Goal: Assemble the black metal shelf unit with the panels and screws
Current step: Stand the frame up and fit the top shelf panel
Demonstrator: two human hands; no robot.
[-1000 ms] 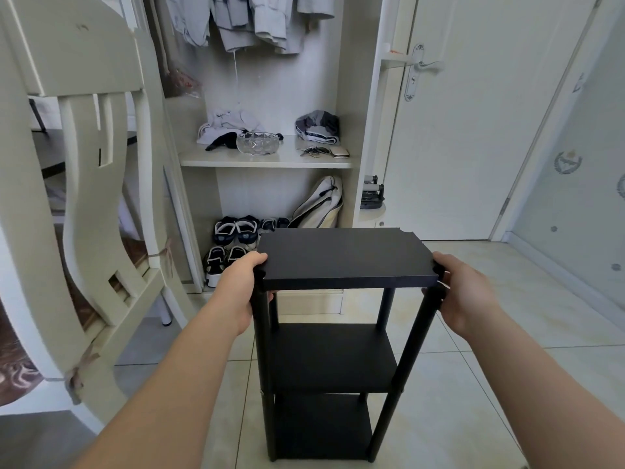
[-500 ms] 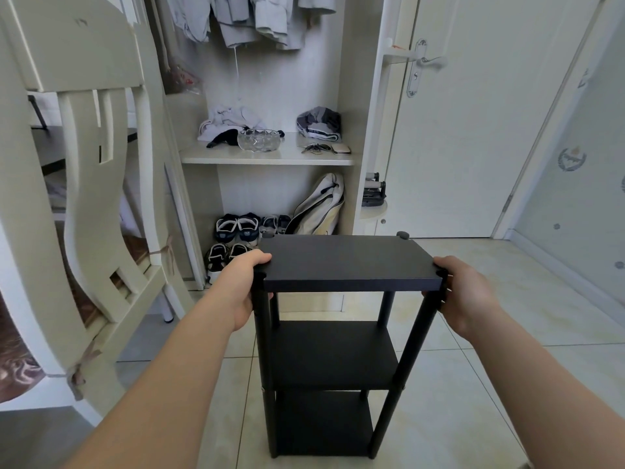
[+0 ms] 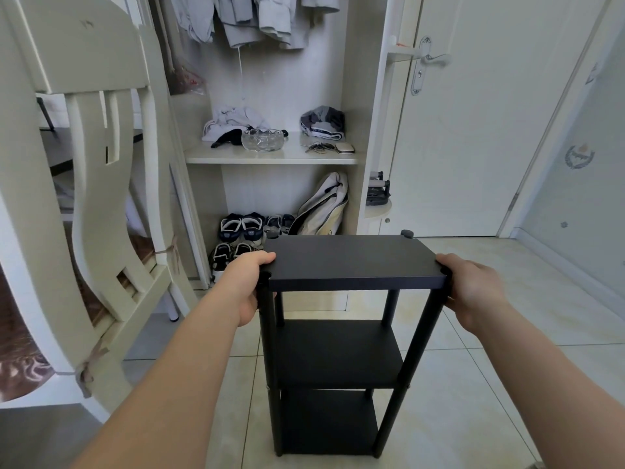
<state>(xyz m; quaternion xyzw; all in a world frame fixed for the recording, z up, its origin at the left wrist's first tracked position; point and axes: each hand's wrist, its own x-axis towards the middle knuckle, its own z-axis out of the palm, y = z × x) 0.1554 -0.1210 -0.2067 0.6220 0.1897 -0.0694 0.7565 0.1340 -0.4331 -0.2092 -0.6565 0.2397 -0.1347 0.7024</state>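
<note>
The black shelf unit (image 3: 341, 350) stands upright on the tiled floor in front of me, with three panels between four round posts. Its top panel (image 3: 351, 260) lies level across the posts, and a post end (image 3: 407, 234) sticks up at its far right corner. My left hand (image 3: 245, 282) grips the top panel's near left corner, fingers over its edge and thumb by the post. My right hand (image 3: 471, 287) grips the near right corner in the same way. No loose screws show.
A pale wooden chair (image 3: 84, 204) stands close on the left. Behind the unit is an open wardrobe (image 3: 274, 157) with hanging clothes, a glass bowl (image 3: 262, 139), shoes (image 3: 241, 228) and a bag (image 3: 321, 208). A white door (image 3: 473, 113) is at the right. Tiled floor (image 3: 507, 384) spreads to the right.
The top panel has come down at its far edge and now lies level on the posts, with a post end showing at the far right corner. Both hands kept their hold.
</note>
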